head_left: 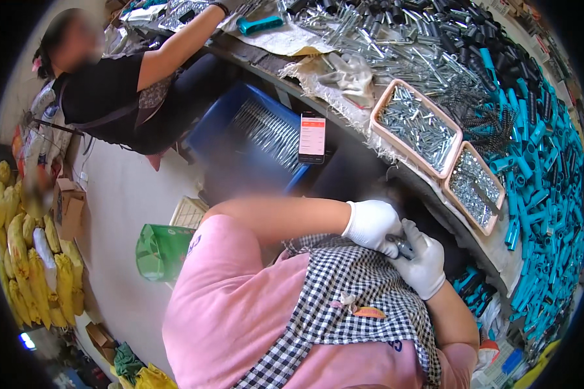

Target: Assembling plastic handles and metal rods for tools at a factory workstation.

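— Presently, how far along?
— Apparently midway: fingertips of white-gloved left hand (374,224) and right hand (425,260) pinch a small dark-grey part (404,248) beside the cloth-draped table's near edge (457,228); loose silver metal pins (416,124) remain.

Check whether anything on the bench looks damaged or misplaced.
The pale cloth beside the larger tray looks worn: its edge is frayed. A long dark strip, unlike the small metal bits under it, lies in the smaller tray.

Left hand (374,224) and right hand (424,262), white-gloved, hold a grey piece (404,248) — 2 trays (406,151) of metal parts (416,127) nearby.
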Motion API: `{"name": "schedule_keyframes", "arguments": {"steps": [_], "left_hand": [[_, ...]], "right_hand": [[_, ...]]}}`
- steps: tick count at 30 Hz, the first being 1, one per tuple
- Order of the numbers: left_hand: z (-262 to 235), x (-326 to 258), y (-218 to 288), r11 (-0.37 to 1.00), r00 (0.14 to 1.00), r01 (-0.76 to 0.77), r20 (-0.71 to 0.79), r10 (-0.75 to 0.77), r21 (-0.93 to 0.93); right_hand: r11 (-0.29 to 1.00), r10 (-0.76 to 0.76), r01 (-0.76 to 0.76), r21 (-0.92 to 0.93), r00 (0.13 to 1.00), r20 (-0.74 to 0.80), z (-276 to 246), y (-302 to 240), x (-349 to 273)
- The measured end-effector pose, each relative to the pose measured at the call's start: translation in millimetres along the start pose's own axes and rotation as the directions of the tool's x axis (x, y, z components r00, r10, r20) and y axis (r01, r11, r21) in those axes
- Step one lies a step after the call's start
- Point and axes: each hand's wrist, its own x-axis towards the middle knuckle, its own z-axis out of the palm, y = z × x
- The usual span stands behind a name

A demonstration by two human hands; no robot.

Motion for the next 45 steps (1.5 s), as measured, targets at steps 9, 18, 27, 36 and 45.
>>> {"name": "schedule_keyframes", "arguments": {"steps": [9,18,27,36,45], "left_hand": [[5.4,-62.1,-55.2,0.986,0.721,0.169,-0.683,-0.116,0.01],[-1.0,-113.0,-189.5,0.478,0.429,0.834,-0.869,-0.247,0.276],[3.9,-109.1,-206.2,0.484,0.458,0.821,-0.856,-0.24,0.304],[-2.5,-140.5,-217.8,0.683,-0.174,0.663,-0.95,-0.26,-0.308],[4.9,-165.2,-308.3,0.35,-0.037,0.868,-0.75,-0.661,-0.351]], "right_hand": [[0.937,0.227,-0.255,0.239,0.964,0.139,15.9,11.2,12.3],[0.732,0.573,-0.562,0.384,0.814,0.1,24.7,28.9,15.2],[0.747,0.576,-0.563,0.354,0.814,0.078,24.5,26.3,25.2],[0.491,0.717,-0.636,0.596,0.684,0.139,26.7,32.6,18.1],[0.319,0.715,-0.645,0.694,0.645,0.27,22.8,20.9,26.3]]}}
